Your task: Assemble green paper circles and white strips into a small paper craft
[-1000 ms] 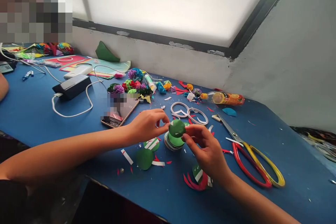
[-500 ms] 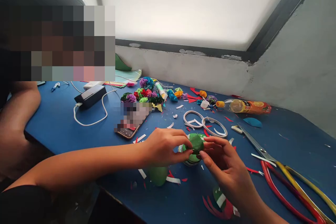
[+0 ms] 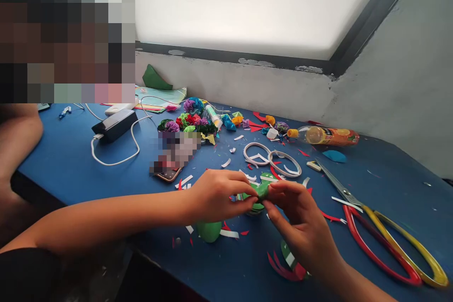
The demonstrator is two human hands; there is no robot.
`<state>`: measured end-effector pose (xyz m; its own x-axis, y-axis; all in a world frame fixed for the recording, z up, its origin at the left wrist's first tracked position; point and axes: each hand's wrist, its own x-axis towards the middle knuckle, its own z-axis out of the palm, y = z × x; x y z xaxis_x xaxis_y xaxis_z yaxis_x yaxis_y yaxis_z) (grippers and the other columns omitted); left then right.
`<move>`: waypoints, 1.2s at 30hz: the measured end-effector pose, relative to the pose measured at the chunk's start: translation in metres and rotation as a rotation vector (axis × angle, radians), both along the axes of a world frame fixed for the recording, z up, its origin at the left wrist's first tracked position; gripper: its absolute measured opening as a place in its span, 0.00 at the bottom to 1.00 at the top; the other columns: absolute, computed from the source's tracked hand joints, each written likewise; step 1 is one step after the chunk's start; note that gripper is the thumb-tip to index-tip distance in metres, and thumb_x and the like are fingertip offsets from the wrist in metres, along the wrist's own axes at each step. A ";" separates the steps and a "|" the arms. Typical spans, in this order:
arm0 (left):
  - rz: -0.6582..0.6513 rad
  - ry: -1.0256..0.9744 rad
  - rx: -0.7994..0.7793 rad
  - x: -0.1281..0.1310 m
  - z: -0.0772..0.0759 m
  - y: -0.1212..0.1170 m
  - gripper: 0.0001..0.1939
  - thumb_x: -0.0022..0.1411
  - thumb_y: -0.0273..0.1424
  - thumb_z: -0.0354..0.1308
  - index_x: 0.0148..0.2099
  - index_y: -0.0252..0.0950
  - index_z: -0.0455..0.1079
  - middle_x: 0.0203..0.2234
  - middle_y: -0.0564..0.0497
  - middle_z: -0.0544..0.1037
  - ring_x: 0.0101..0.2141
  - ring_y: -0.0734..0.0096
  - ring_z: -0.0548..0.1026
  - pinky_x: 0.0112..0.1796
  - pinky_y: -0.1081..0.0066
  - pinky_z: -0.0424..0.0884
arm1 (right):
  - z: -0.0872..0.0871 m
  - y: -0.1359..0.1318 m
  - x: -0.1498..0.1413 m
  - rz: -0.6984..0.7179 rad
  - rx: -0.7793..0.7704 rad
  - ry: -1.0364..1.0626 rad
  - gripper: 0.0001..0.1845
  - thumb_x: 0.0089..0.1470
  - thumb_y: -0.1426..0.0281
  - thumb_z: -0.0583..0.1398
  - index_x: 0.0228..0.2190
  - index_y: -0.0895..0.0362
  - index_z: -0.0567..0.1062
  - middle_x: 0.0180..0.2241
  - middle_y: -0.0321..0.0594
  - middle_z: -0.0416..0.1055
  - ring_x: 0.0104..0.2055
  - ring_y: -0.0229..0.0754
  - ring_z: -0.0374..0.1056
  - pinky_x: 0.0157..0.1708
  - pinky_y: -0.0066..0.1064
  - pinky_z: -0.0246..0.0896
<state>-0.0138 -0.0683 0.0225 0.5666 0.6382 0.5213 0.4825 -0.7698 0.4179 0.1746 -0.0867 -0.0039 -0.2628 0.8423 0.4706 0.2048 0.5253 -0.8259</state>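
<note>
My left hand and my right hand meet over the blue table, both pinching one green paper disc that is squeezed and folded between the fingertips. Just under the disc sits a small stack of green and white paper discs, mostly hidden by my fingers. Another green disc lies flat below my left wrist. Red and green paper scraps lie under my right wrist.
Large scissors with red and yellow handles lie at the right. Two white paper rings, a phone, crumpled paper flowers, a juice bottle and a power bank with cable sit further back. Another person's arm rests at the left.
The green disc, first held flat and open between my fingers, is now pressed together and folded. My view has shifted left, bringing the other person into the frame.
</note>
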 end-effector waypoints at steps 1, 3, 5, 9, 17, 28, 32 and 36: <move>-0.006 -0.013 -0.032 0.000 0.000 0.000 0.10 0.58 0.33 0.53 0.36 0.35 0.73 0.30 0.52 0.76 0.29 0.81 0.72 0.30 0.80 0.67 | 0.000 0.000 0.000 0.003 0.005 0.007 0.15 0.51 0.73 0.57 0.42 0.51 0.63 0.35 0.36 0.67 0.37 0.31 0.70 0.39 0.21 0.69; -0.019 -0.047 -0.109 0.001 0.001 -0.001 0.10 0.57 0.33 0.53 0.35 0.35 0.73 0.29 0.51 0.75 0.29 0.82 0.71 0.30 0.81 0.66 | -0.001 -0.001 0.001 0.014 0.003 0.018 0.15 0.51 0.74 0.57 0.42 0.51 0.62 0.35 0.35 0.66 0.38 0.30 0.69 0.38 0.21 0.69; -0.043 -0.085 -0.185 0.002 0.003 -0.001 0.09 0.57 0.32 0.54 0.35 0.34 0.73 0.28 0.51 0.74 0.27 0.83 0.69 0.29 0.82 0.65 | -0.001 -0.001 0.000 0.028 -0.010 0.031 0.15 0.52 0.74 0.56 0.42 0.51 0.62 0.35 0.35 0.65 0.38 0.30 0.69 0.38 0.21 0.68; -0.074 -0.143 -0.316 0.003 0.007 0.001 0.08 0.56 0.30 0.55 0.33 0.32 0.73 0.26 0.51 0.73 0.25 0.85 0.67 0.25 0.84 0.63 | 0.001 -0.001 0.000 0.084 -0.023 0.072 0.16 0.53 0.75 0.55 0.43 0.50 0.60 0.35 0.34 0.63 0.38 0.29 0.67 0.39 0.22 0.67; -0.079 -0.159 -0.402 0.003 0.010 0.001 0.08 0.56 0.31 0.55 0.33 0.31 0.73 0.27 0.51 0.74 0.26 0.86 0.67 0.23 0.86 0.62 | 0.003 -0.001 0.000 0.099 -0.051 0.085 0.16 0.53 0.75 0.55 0.43 0.49 0.60 0.36 0.34 0.62 0.38 0.28 0.66 0.41 0.24 0.67; -0.053 -0.167 -0.396 0.003 0.012 -0.001 0.07 0.55 0.30 0.56 0.34 0.32 0.73 0.28 0.51 0.74 0.25 0.87 0.67 0.23 0.86 0.62 | 0.002 -0.001 -0.002 0.099 -0.016 0.153 0.18 0.52 0.78 0.55 0.43 0.49 0.61 0.36 0.33 0.61 0.37 0.25 0.64 0.39 0.18 0.64; -0.067 -0.163 -0.407 0.002 0.011 -0.002 0.08 0.54 0.31 0.56 0.33 0.32 0.74 0.26 0.51 0.73 0.24 0.87 0.67 0.23 0.86 0.62 | 0.001 -0.001 -0.001 0.119 -0.012 0.146 0.18 0.52 0.78 0.54 0.44 0.49 0.61 0.36 0.33 0.61 0.38 0.24 0.64 0.41 0.17 0.63; -0.071 -0.152 -0.406 0.003 0.011 -0.001 0.07 0.54 0.30 0.56 0.32 0.32 0.74 0.26 0.52 0.73 0.24 0.87 0.67 0.22 0.86 0.61 | 0.000 -0.001 -0.001 0.133 -0.028 0.139 0.18 0.53 0.78 0.54 0.44 0.49 0.60 0.37 0.33 0.61 0.38 0.25 0.64 0.41 0.18 0.63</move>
<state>-0.0108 -0.0697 0.0335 0.5525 0.7710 0.3168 0.3439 -0.5570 0.7559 0.1740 -0.0881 -0.0038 -0.3066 0.8178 0.4871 0.0182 0.5167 -0.8560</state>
